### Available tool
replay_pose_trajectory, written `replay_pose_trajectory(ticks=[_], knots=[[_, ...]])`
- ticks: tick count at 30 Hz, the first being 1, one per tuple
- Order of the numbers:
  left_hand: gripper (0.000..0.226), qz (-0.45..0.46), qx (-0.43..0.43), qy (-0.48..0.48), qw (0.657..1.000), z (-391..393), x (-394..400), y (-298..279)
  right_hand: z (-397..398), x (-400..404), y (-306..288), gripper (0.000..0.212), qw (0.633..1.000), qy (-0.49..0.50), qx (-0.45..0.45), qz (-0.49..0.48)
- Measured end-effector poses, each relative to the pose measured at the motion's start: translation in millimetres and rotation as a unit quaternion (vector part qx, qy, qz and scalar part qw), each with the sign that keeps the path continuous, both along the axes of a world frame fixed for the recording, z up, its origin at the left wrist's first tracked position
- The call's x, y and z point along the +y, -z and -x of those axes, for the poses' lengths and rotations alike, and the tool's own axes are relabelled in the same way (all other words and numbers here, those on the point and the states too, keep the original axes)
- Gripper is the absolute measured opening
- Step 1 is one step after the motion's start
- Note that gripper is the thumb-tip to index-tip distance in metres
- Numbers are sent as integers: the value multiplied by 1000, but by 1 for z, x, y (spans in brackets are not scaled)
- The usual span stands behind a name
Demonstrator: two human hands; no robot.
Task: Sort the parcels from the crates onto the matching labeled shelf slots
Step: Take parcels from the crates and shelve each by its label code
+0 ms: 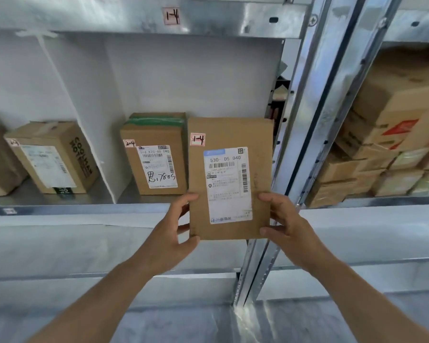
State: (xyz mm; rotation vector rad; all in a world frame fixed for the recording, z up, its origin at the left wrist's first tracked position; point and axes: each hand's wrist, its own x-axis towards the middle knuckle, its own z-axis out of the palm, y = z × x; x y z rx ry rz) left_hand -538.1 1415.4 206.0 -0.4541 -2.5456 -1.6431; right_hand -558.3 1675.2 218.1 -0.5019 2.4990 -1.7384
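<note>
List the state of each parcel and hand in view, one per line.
flat parcel tagged 1-4: upright, held at its lower corners in front of the shelf.
left hand: grips its lower left edge.
right hand: grips its lower right edge.
parcel tagged 2-4: upright on the shelf.
Coolman box: standing, turned askew.

I have just one view, from the head camera: it faces the shelf [84, 204] straight on and close, tilted slightly up, with both forearms reaching in from the bottom edge. The wide lens bends the upright post [305, 144].
</note>
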Motion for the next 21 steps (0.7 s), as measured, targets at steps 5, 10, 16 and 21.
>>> replay_pose_trajectory(ticks=[5,10,16,21], knots=[[90,-1,51,-20,999,38,0,27,29,-13,27,59,996,39,72,-24],[59,-86,78,-74,991,63,8,54,52,-31,61,46,984,148,96,-14],[77,-117,55,-62,990,89,4,64,63,-53,75,42,970,229,85,4],[69,-117,57,-43,991,103,10,59,81,-57,66,45,965,250,45,-64]])
